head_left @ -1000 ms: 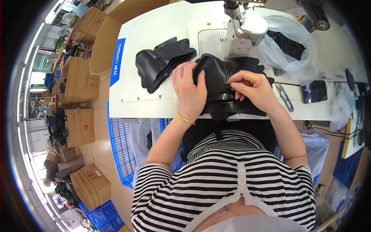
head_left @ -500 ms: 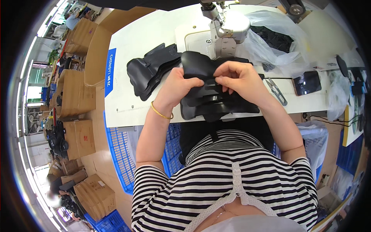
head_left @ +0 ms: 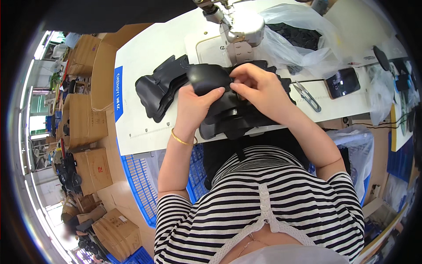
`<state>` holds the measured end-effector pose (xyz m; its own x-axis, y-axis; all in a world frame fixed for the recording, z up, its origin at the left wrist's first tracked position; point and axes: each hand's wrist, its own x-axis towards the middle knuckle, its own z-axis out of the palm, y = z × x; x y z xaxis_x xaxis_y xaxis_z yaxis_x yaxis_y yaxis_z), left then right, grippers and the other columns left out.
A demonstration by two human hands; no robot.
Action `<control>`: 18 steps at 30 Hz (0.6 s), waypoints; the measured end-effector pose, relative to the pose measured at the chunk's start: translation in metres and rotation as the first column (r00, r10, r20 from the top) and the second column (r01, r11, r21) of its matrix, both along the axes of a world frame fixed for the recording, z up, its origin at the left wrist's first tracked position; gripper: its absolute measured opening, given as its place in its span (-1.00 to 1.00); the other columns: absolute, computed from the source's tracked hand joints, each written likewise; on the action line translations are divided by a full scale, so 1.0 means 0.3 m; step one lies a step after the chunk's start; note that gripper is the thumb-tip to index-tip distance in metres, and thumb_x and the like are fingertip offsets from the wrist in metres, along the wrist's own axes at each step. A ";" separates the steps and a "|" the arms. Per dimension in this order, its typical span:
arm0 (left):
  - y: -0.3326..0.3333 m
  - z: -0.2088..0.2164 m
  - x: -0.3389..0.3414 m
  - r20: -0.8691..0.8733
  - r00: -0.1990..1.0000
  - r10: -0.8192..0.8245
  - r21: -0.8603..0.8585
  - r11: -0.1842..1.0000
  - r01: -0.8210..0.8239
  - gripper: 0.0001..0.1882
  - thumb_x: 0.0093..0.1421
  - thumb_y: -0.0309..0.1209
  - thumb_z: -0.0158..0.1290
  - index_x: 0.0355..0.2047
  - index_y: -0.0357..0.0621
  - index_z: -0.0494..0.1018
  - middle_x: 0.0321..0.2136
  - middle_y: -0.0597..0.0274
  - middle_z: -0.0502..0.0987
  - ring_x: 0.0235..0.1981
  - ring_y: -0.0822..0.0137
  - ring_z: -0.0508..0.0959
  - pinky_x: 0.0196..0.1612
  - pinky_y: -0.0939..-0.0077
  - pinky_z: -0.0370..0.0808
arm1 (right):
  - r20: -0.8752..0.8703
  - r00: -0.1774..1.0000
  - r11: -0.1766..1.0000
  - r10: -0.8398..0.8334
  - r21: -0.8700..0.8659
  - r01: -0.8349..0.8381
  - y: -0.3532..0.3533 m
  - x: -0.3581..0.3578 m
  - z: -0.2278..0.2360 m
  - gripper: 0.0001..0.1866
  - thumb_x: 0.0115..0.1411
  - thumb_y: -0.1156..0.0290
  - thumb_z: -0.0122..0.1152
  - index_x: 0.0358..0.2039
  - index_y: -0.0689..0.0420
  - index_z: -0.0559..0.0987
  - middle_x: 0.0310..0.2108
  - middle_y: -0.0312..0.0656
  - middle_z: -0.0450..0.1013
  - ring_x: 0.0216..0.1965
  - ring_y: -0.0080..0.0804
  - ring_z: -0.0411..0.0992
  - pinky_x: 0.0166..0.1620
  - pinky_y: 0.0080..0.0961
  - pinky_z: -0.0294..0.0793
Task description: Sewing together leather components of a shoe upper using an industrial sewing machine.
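A glossy black, curved piece that looks like leather point(head_left: 211, 78) is held up over the table in front of me. My left hand point(head_left: 193, 105) is closed on its left side, the thumb lying over the surface and the fingers hidden behind. With thumb and forefinger close together, my right hand point(head_left: 259, 90) pinches the right edge of the same piece. Both hands are above a pile of similar black pieces point(head_left: 228, 125) at the table's front edge. To the left, more black pieces point(head_left: 160, 88) lie stacked.
Just beyond my hands stands a sewing machine point(head_left: 241, 37). A clear plastic bag point(head_left: 327, 50) with black pieces lies at the back right. Thread snips point(head_left: 307, 96) and a dark phone point(head_left: 343, 82) are to the right. Blue baskets point(head_left: 138, 185) and cardboard boxes point(head_left: 90, 121) stand below and left.
The whole view has shifted a little. My right fingertips have come nearer my left thumb, and the black piece is tilted slightly differently between my hands.
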<state>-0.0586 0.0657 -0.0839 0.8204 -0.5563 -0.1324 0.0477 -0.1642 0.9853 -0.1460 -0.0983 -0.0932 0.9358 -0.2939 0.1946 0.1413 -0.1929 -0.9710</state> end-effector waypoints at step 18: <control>-0.055 0.105 -0.237 -0.203 0.979 -0.001 -0.227 0.973 -0.046 -0.76 0.00 -0.62 0.21 -0.27 -0.32 0.52 -0.36 0.21 0.59 -0.39 0.47 0.56 -0.27 0.59 0.53 | 0.014 0.993 0.766 -0.120 0.637 0.084 0.046 -0.249 -0.044 -0.70 0.19 0.53 0.13 -0.05 0.23 0.44 -0.16 -0.23 0.45 -0.16 -0.50 0.42 -0.08 -0.57 0.43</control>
